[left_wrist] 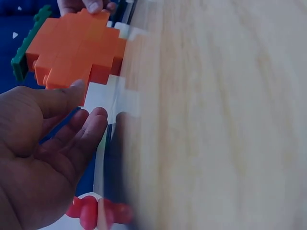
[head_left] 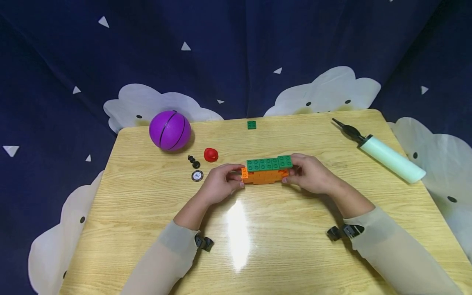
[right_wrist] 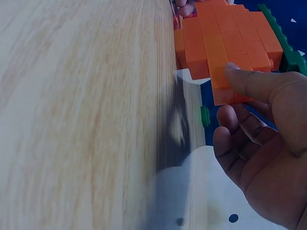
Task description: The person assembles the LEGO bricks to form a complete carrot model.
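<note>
Between my hands stands a build of toy building bricks, its orange body (head_left: 263,177) topped by a row of green bricks (head_left: 262,164). My left hand (head_left: 221,183) holds the build's left end, the thumb on the near face. At the right end my right hand (head_left: 311,174) grips it, thumb in front and a finger near the green row. The left wrist view shows the stepped orange face (left_wrist: 72,45) with the left thumb on its lower corner. In the right wrist view the right thumb presses an orange brick (right_wrist: 218,57), other fingers behind it.
Left of the build lie a small red toy (head_left: 211,155), a black pawn-like piece (head_left: 194,162) and a poker chip (head_left: 197,175). A purple ball (head_left: 170,130) sits behind them. One green brick (head_left: 251,125) lies at the back edge, a hand pump (head_left: 391,157) at the right.
</note>
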A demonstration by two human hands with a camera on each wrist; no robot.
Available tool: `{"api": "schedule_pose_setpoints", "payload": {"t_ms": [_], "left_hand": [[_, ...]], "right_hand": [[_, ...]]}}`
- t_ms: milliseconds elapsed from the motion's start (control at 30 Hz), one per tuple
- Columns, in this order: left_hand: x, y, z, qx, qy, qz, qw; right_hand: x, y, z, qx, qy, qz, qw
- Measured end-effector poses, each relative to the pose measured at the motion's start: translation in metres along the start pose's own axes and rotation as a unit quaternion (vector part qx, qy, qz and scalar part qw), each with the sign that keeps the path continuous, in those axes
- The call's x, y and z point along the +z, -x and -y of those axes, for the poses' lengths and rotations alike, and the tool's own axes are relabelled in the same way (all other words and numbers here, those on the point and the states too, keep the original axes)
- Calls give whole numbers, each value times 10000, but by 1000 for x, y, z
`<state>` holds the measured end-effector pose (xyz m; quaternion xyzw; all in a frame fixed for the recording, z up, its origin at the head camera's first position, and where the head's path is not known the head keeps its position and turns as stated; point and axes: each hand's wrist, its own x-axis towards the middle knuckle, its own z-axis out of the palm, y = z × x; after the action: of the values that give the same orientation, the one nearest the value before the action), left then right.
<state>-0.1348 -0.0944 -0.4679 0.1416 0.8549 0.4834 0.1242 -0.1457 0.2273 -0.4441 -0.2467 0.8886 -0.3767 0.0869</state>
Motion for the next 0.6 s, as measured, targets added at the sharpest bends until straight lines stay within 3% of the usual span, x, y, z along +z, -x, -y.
{"api": "schedule_pose_setpoints", "payload": {"t_ms": [233,600], "left_hand": [[-4,-6,1,207,-140,-8,9997],[-9,-20,-7,230,-105,-210,9995]], "right_hand": [[-2,2,-2,-66,117,-84,9999],[-3,1,0,64,156,22,9999]]}}
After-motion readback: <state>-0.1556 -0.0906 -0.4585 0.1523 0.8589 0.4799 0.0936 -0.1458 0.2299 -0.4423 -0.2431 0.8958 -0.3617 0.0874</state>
